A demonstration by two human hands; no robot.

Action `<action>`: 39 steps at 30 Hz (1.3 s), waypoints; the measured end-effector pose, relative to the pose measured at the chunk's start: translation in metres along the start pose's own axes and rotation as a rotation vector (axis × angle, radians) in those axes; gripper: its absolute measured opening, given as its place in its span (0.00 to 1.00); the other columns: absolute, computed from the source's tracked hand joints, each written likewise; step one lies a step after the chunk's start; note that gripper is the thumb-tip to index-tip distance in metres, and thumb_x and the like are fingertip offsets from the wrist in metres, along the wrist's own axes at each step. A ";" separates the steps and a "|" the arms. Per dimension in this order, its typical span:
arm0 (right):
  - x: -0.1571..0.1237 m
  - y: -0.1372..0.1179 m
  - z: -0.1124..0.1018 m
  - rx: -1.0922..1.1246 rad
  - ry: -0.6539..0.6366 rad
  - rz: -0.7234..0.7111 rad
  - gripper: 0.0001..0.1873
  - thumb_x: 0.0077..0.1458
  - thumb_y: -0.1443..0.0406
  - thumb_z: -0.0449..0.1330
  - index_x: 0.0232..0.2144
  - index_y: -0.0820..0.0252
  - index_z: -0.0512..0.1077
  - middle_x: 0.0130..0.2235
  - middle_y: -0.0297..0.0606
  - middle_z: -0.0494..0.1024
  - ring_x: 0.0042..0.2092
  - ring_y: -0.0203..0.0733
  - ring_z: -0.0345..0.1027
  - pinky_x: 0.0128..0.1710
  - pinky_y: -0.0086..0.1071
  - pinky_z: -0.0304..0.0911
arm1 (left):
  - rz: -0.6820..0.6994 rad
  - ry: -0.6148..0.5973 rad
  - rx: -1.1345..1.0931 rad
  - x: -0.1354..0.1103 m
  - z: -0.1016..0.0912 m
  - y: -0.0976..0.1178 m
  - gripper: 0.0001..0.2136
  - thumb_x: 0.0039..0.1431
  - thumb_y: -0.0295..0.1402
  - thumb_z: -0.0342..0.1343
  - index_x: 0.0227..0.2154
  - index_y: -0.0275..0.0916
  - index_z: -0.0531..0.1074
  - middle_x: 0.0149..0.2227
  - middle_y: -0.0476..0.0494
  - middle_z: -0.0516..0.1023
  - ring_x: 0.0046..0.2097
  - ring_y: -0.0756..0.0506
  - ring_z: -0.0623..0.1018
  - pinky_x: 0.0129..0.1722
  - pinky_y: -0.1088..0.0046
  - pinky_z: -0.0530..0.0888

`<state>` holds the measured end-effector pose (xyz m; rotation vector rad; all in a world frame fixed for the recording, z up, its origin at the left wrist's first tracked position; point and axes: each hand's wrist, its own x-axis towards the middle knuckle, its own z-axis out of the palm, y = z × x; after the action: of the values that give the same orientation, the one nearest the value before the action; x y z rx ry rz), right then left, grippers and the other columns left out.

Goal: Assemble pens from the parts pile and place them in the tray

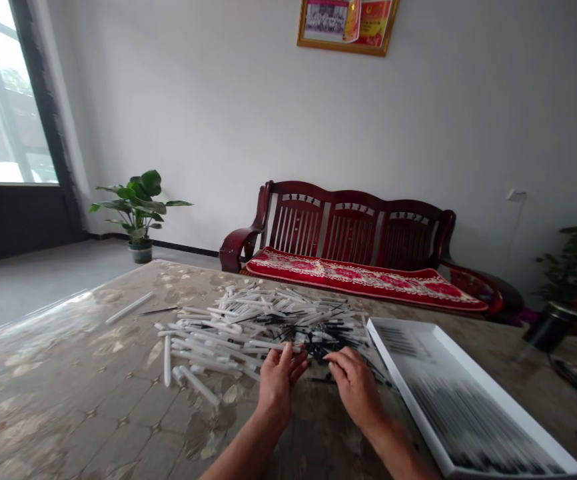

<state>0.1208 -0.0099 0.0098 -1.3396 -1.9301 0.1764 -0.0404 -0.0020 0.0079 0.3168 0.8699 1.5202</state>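
A heap of white pen barrels and thin black refills lies spread on the patterned table. My left hand rests at the near edge of the heap, fingers curled toward the white barrels. My right hand lies beside it, fingers bent down over the black parts. What either hand holds, if anything, is hidden under the fingers.
A shallow white tray with rows of dark pens lies to the right of my hands. A lone white barrel sits at the far left. Behind the table stand a red wooden bench, potted plants and a black cup.
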 end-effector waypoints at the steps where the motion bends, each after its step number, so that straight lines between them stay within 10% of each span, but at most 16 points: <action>1: -0.001 0.000 0.000 -0.002 0.005 -0.004 0.13 0.60 0.69 0.51 0.36 0.54 0.76 0.36 0.39 0.76 0.42 0.44 0.70 0.43 0.33 0.64 | 0.009 -0.015 0.020 0.000 -0.001 -0.001 0.10 0.54 0.35 0.64 0.31 0.37 0.69 0.33 0.41 0.82 0.31 0.47 0.82 0.31 0.74 0.79; 13: -0.011 -0.019 0.002 0.251 0.043 -0.040 0.17 0.62 0.67 0.48 0.50 0.54 0.70 0.49 0.42 0.74 0.52 0.44 0.67 0.52 0.36 0.64 | -0.109 -0.277 0.159 -0.015 0.000 -0.018 0.19 0.38 0.39 0.73 0.29 0.35 0.74 0.28 0.46 0.80 0.30 0.47 0.81 0.31 0.74 0.77; 19: 0.001 0.003 0.000 0.326 0.256 0.126 0.16 0.63 0.63 0.49 0.47 0.57 0.73 0.47 0.43 0.77 0.49 0.46 0.70 0.50 0.37 0.66 | -0.180 -0.040 -0.063 -0.011 0.005 0.001 0.07 0.52 0.25 0.65 0.29 0.35 0.71 0.28 0.45 0.81 0.29 0.49 0.82 0.26 0.80 0.78; 31: 0.003 0.004 -0.005 -0.285 -0.221 -0.063 0.13 0.55 0.74 0.58 0.32 0.53 0.80 0.35 0.37 0.78 0.42 0.45 0.69 0.41 0.32 0.62 | -0.189 -0.052 -0.099 -0.005 0.006 -0.001 0.04 0.59 0.20 0.56 0.31 0.33 0.72 0.28 0.43 0.81 0.27 0.50 0.81 0.26 0.81 0.78; 39: 0.000 0.013 0.005 0.063 0.014 0.151 0.10 0.55 0.69 0.56 0.36 0.56 0.76 0.38 0.39 0.81 0.40 0.45 0.74 0.42 0.34 0.65 | -0.154 -0.056 -0.060 -0.005 0.007 -0.003 0.04 0.58 0.19 0.57 0.31 0.33 0.72 0.26 0.43 0.80 0.28 0.50 0.81 0.29 0.80 0.79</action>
<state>0.1274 -0.0026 0.0001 -1.4401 -1.7973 0.2988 -0.0332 -0.0047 0.0122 0.2418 0.7851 1.3861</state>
